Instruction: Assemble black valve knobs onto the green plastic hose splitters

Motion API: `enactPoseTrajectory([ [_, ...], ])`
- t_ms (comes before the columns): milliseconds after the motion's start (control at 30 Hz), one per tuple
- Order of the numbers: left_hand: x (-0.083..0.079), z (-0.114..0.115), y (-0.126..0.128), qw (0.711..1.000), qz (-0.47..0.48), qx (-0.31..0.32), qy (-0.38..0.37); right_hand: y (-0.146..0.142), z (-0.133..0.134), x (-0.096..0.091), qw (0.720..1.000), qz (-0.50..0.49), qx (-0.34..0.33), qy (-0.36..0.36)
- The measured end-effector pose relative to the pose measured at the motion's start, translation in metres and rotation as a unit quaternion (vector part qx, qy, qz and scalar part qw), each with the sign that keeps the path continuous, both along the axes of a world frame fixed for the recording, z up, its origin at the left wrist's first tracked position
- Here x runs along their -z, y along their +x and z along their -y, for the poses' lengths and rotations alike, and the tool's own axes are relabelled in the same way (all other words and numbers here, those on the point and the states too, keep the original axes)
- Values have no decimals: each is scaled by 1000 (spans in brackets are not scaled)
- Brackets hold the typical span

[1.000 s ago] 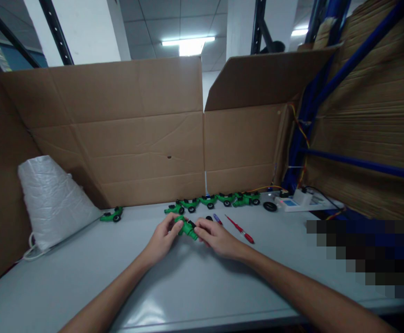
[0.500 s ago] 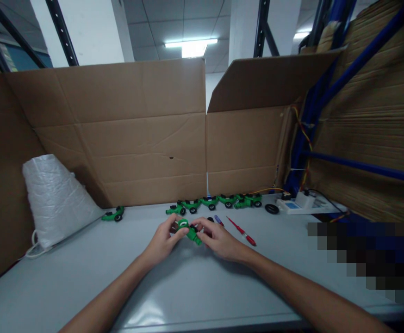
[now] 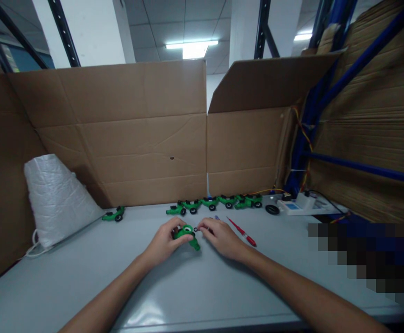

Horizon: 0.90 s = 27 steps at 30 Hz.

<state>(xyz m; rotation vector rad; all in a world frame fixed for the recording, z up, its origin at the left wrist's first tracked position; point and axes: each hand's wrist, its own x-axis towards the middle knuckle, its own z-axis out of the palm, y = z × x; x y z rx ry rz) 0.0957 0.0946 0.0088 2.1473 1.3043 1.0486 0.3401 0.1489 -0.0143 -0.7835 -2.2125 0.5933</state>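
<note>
Between the thumb and fingers of my left hand (image 3: 162, 244) is a green toy vehicle (image 3: 193, 241) with a round, pale-centred opening on top, its narrow end pointing down to the right. My right hand (image 3: 222, 238) is closed in a pinch just right of the toy. A small dark ring (image 3: 195, 229) shows at its fingertips, apart from the toy; its exact kind is too small to tell. Beyond the right hand lie a red screwdriver (image 3: 242, 231) and a blue pen-like piece (image 3: 217, 217), partly hidden by that hand.
Several green toy vehicles (image 3: 209, 203) with black wheels line the back of the table (image 3: 188, 296). Another green toy (image 3: 114, 214) sits beside a white padded bag (image 3: 58, 203). A black ring (image 3: 272, 209) lies near a power strip (image 3: 301, 206). Cardboard walls (image 3: 142, 152) enclose the back.
My right hand has come off the toy and now pinches a small dark ring beside it. The toy has tilted and lowered slightly in my left hand.
</note>
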Motion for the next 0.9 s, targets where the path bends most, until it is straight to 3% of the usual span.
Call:
enactPoseTrajectory([
  [300, -4, 2, -3, 994, -82, 43, 52, 9, -16, 5, 996, 33, 66, 57],
  [567, -1, 2, -5, 992, -114, 34, 48, 7, -9, 9, 998, 54, -28, 26],
  [900, 5, 1, -6, 993, -110, 23, 36, 10, -12, 16, 994, 104, -11, 22],
])
